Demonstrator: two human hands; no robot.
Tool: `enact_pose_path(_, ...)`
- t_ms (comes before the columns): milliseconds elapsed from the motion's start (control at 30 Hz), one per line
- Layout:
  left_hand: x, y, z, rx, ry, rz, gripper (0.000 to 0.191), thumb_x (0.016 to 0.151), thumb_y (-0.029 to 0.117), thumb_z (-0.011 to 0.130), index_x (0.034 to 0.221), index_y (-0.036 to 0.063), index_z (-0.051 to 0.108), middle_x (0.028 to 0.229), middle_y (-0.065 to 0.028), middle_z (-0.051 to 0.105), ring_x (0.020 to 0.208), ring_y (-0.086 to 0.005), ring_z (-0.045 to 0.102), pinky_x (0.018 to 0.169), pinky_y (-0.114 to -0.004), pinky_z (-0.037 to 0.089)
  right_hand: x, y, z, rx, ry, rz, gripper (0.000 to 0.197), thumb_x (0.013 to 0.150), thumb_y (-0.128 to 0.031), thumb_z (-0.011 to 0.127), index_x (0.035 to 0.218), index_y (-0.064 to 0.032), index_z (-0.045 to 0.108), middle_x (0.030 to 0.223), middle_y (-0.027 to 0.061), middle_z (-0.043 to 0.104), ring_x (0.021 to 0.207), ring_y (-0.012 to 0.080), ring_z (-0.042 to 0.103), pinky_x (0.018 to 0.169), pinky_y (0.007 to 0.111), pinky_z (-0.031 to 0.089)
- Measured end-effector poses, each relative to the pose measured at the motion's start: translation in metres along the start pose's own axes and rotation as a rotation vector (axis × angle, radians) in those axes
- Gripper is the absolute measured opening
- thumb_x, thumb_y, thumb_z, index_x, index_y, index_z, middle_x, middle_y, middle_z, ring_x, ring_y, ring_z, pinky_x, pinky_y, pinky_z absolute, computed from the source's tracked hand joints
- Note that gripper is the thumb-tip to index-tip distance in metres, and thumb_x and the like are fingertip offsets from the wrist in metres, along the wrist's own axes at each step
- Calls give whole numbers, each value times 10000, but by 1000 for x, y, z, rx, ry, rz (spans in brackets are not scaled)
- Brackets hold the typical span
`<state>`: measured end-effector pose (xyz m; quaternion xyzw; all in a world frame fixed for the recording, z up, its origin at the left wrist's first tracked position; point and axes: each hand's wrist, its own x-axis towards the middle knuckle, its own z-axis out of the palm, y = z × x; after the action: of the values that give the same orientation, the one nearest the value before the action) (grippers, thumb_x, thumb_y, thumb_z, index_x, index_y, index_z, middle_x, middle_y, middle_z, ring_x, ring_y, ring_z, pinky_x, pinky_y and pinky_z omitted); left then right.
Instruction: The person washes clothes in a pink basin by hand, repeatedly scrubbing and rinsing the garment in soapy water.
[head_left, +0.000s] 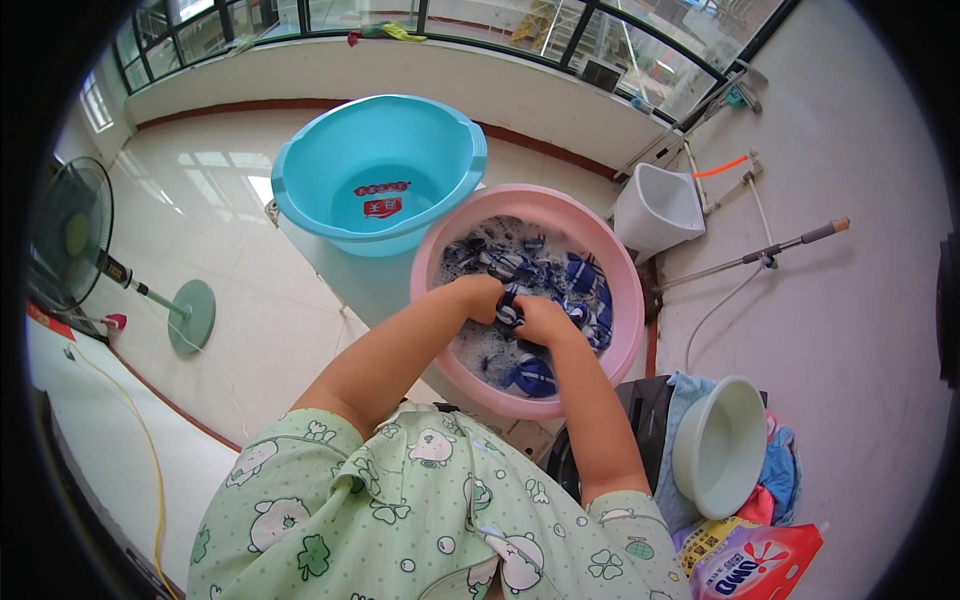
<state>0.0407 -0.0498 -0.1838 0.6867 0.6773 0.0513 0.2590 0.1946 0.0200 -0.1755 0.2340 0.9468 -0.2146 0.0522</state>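
Note:
A round pink plastic basin holds sudsy water and wet dark blue and white patterned cloth. Both my hands are over the basin at the water's surface. My left hand and my right hand grip a bunched part of the cloth, which shows between them; the fingertips are partly hidden. More cloth floats around them, with one piece puffed up near the basin's near edge. Behind and to the left, a blue plastic basin with red print on its bottom stands tilted beside the pink one.
A light table lies under the basins. A standing fan is at left, a white bin and mop pole by the right wall. A pale basin, cloths and an OMO detergent pouch sit at lower right.

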Motion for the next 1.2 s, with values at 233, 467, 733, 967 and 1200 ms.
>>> enact_pose_path(233, -3, 15, -4, 48, -41, -102, 288, 556, 214, 633, 785, 38, 647, 808, -175, 612, 783, -308, 591, 705, -381, 471, -2, -15, 7, -271, 98, -21, 310, 609, -164, 634, 885, -40, 572, 928, 151, 565, 913, 298, 527, 764, 383, 424)
enact_pose_path(467, 0, 0, -10, -181, 409, -95, 274, 593, 165, 617, 807, 5, 555, 821, -193, 582, 811, -339, 559, 723, -396, 445, -2, 3, -1, -109, 300, 139, 257, 665, -176, 584, 853, -7, 543, 892, 179, 566, 860, 336, 543, 759, 401, 441)
enact_pose_path(733, -1, 6, -4, -137, 212, -129, 262, 630, 131, 565, 868, 21, 557, 831, -196, 598, 786, -352, 572, 698, -402, 454, -1, -12, -10, 175, 482, -15, 206, 678, -101, 523, 850, 2, 479, 805, 205, 565, 777, 385, 538, 697, 435, 438)
enact_pose_path(967, 4, 10, -3, -44, 225, 132, 124, 651, 113, 519, 680, 15, 591, 740, -184, 600, 706, -354, 574, 655, -412, 462, 1, -25, -5, 61, 457, 127, 195, 658, -113, 581, 806, -17, 496, 762, 216, 575, 748, 385, 553, 671, 440, 445)
enact_pose_path(1200, -11, 27, -15, -128, 582, -71, 164, 690, 114, 469, 751, 38, 601, 763, -181, 603, 748, -343, 578, 682, -420, 453, 6, -29, 2, 0, 501, 127, 162, 726, -168, 550, 778, -16, 524, 702, 233, 573, 700, 393, 563, 648, 460, 451)
